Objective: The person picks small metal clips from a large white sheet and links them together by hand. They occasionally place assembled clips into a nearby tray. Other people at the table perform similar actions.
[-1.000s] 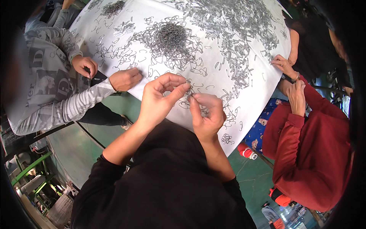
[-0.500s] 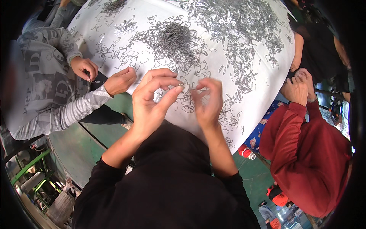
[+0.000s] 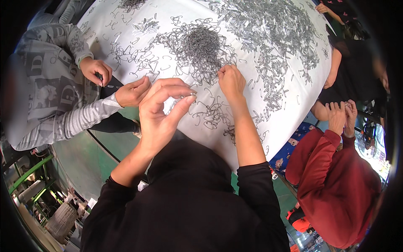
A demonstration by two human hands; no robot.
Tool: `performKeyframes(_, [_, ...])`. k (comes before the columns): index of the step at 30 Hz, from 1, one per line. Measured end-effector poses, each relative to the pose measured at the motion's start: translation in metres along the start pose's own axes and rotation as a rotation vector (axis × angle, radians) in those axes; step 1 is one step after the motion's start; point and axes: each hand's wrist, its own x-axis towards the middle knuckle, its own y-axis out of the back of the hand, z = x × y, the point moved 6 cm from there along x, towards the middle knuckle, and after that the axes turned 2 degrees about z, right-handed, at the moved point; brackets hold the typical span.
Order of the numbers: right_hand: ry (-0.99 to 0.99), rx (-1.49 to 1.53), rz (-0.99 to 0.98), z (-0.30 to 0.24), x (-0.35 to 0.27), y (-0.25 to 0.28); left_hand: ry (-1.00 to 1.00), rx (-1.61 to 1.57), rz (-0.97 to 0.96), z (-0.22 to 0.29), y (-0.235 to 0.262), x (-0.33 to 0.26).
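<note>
Head view: right grip (image 3: 232,82) has reached the dark hook pile (image 3: 201,43).

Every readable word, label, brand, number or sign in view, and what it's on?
Grey sweater: large dark letters in printed patches; wording not copied here.
Wire hooks, metal strips: no lettering visible.
Red top: none visible.
Elsewhere: any text is too small or blurred to read.
</note>
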Motion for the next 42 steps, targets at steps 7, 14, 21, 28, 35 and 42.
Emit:
performKeyframes(7, [-0.276, 0.599, -0.148, 0.023, -0.005, 0.02, 0.076, -0.05, -0.016, -0.01, -0.006, -0.006])
performKeyframes(14, [-0.517, 1.105, -0.193, -0.008, -0.062, 0.092, 0.081, -0.055, -0.077, -0.01, -0.024, -0.014])
performKeyframes(21, [-0.265, 1.214, 0.027, -0.07, -0.118, 0.174, 0.026, -0.007, -0.149, 0.002, -0.047, -0.022])
performKeyframes(28, [-0.222, 1.091, 0.303, -0.073, -0.133, 0.184, -0.048, 0.014, -0.168, 0.017, -0.067, -0.028])
performKeyframes(35, [0.053, 0.876, 0.491, -0.062, -0.14, 0.193, -0.281, 0.023, -0.193, 0.023, -0.094, -0.031])
performKeyframes(42, [0.174, 0.743, 0.768, -0.041, -0.15, 0.212, -0.338, 0.138, -0.153, -0.059, -0.146, 0.004])
